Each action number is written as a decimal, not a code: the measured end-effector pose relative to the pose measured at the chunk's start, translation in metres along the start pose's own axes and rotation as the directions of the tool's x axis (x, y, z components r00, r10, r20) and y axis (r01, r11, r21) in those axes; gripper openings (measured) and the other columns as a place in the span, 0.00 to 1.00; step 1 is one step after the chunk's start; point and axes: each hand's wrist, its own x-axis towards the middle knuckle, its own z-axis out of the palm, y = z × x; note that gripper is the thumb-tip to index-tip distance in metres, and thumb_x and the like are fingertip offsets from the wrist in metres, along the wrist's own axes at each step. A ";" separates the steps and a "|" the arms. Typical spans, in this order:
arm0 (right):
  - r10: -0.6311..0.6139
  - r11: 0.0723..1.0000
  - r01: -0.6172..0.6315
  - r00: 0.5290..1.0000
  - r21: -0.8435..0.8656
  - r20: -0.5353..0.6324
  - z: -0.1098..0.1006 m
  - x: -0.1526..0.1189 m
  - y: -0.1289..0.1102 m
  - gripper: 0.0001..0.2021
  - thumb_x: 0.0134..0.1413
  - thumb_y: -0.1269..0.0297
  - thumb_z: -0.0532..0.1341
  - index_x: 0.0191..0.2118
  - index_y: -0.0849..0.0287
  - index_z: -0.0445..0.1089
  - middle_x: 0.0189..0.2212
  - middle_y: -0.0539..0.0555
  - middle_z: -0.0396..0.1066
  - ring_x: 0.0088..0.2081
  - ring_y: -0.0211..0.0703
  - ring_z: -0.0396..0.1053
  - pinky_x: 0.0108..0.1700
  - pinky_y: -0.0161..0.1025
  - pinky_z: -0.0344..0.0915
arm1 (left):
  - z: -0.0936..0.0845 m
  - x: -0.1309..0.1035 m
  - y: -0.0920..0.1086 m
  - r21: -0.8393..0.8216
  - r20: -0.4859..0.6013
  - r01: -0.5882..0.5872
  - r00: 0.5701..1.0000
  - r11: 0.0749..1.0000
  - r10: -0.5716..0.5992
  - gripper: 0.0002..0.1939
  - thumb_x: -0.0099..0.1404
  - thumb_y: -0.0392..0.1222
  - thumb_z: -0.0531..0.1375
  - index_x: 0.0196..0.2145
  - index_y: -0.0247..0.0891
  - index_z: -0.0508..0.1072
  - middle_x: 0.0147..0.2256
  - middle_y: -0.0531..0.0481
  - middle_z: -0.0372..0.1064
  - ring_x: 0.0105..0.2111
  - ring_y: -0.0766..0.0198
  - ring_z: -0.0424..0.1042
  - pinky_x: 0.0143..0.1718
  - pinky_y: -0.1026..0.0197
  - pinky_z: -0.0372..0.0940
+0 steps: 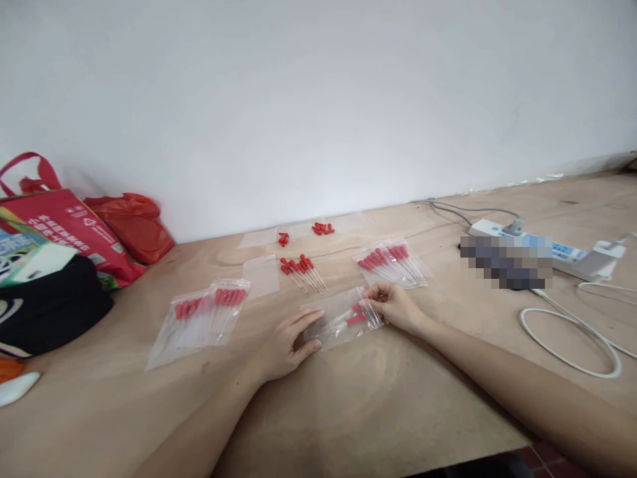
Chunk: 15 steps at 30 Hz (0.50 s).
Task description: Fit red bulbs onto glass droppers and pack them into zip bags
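Observation:
A clear zip bag point(331, 330) with a few droppers inside lies slantwise on the wooden table between my hands. The droppers have red rubber bulbs point(355, 319) and pale stems. My right hand point(391, 305) pinches the bag's right end between thumb and fingers. At the left end, my left hand point(293, 337) curls round the bag, thumb on the near edge and fingers on the far one. Just beyond the bag, several loose droppers point(302, 271) lie in a small pile. Filled dropper bags lie on the left point(199, 315) and right point(393, 262).
Farther back are loose red bulbs point(323, 229) and flat clear bags point(261, 273). On the right stand a power strip point(557, 251) and a looped white cable point(572, 312). Red bags point(132, 222) and a black cloth item point(64, 305) occupy the left. A wall bounds the back.

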 end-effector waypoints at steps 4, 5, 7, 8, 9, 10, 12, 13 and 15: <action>-0.036 0.998 0.042 0.991 -0.043 0.131 -0.002 -0.003 -0.002 0.14 0.35 0.54 0.63 0.22 0.63 0.67 0.14 0.46 0.62 0.15 0.29 0.55 0.17 0.29 0.50 | 0.000 0.001 0.000 -0.001 -0.005 0.008 1.000 1.000 -0.008 0.22 0.61 0.45 0.53 0.53 0.42 0.58 0.54 0.47 0.58 0.54 0.57 0.56 0.53 0.50 0.55; -0.022 0.997 0.033 0.984 -0.064 0.175 -0.004 -0.003 -0.002 0.14 0.38 0.54 0.62 0.23 0.63 0.67 0.13 0.45 0.60 0.14 0.28 0.53 0.16 0.29 0.49 | 0.000 0.001 0.000 -0.002 -0.006 0.005 1.000 1.000 -0.005 0.22 0.61 0.45 0.52 0.53 0.42 0.59 0.53 0.47 0.58 0.53 0.57 0.57 0.53 0.50 0.55; 0.032 0.994 -0.011 0.979 -0.109 0.200 -0.009 0.000 -0.003 0.13 0.42 0.56 0.58 0.27 0.62 0.68 0.12 0.44 0.59 0.11 0.27 0.49 0.14 0.29 0.46 | 0.000 0.001 0.000 -0.003 -0.006 -0.013 1.000 1.000 0.013 0.20 0.61 0.44 0.52 0.52 0.42 0.61 0.53 0.47 0.58 0.53 0.58 0.57 0.53 0.50 0.55; 0.041 0.991 -0.019 0.986 -0.134 0.164 -0.011 0.004 -0.004 0.11 0.44 0.58 0.57 0.28 0.62 0.67 0.13 0.44 0.60 0.11 0.27 0.49 0.14 0.29 0.46 | 0.000 0.001 0.000 -0.004 -0.003 -0.027 1.000 1.000 0.027 0.19 0.61 0.43 0.52 0.51 0.42 0.62 0.53 0.47 0.58 0.53 0.58 0.58 0.54 0.50 0.54; 0.022 0.987 -0.006 0.995 -0.161 0.099 -0.013 0.008 -0.005 0.10 0.44 0.60 0.56 0.29 0.62 0.67 0.15 0.45 0.62 0.11 0.27 0.50 0.14 0.29 0.48 | 0.000 0.001 0.000 -0.006 -0.001 -0.043 0.999 0.999 0.043 0.19 0.61 0.43 0.53 0.50 0.42 0.63 0.53 0.47 0.58 0.53 0.58 0.58 0.54 0.49 0.53; -0.028 0.980 0.030 0.999 -0.195 0.017 -0.014 0.014 -0.007 0.08 0.45 0.62 0.56 0.29 0.62 0.66 0.18 0.46 0.65 0.12 0.28 0.53 0.15 0.29 0.50 | 0.000 0.002 0.001 -0.011 0.001 -0.058 0.998 0.998 0.058 0.18 0.61 0.43 0.53 0.49 0.42 0.64 0.53 0.47 0.59 0.52 0.58 0.59 0.54 0.49 0.53; -0.179 0.941 0.140 0.978 -0.307 -0.103 -0.011 0.028 -0.012 0.05 0.45 0.66 0.56 0.28 0.62 0.65 0.23 0.49 0.68 0.19 0.30 0.61 0.21 0.29 0.57 | 0.000 0.002 0.001 -0.024 -0.007 -0.081 0.997 0.996 0.081 0.17 0.61 0.42 0.53 0.49 0.42 0.65 0.52 0.47 0.60 0.52 0.58 0.59 0.54 0.49 0.52; -0.245 0.905 0.185 0.963 -0.384 -0.113 -0.006 0.035 -0.016 0.04 0.45 0.68 0.56 0.27 0.62 0.65 0.24 0.51 0.68 0.23 0.31 0.64 0.25 0.29 0.59 | 0.000 0.003 0.001 -0.032 -0.012 -0.088 0.996 0.996 0.088 0.17 0.61 0.42 0.53 0.48 0.42 0.66 0.52 0.47 0.60 0.52 0.58 0.60 0.54 0.49 0.53; -0.283 0.812 0.217 0.958 -0.543 -0.042 0.009 0.051 -0.026 0.03 0.45 0.69 0.56 0.28 0.62 0.66 0.27 0.51 0.70 0.28 0.33 0.66 0.31 0.29 0.61 | 0.000 0.003 0.000 -0.045 -0.022 -0.097 0.995 0.994 0.096 0.17 0.61 0.42 0.53 0.48 0.42 0.66 0.52 0.47 0.61 0.51 0.58 0.60 0.54 0.49 0.53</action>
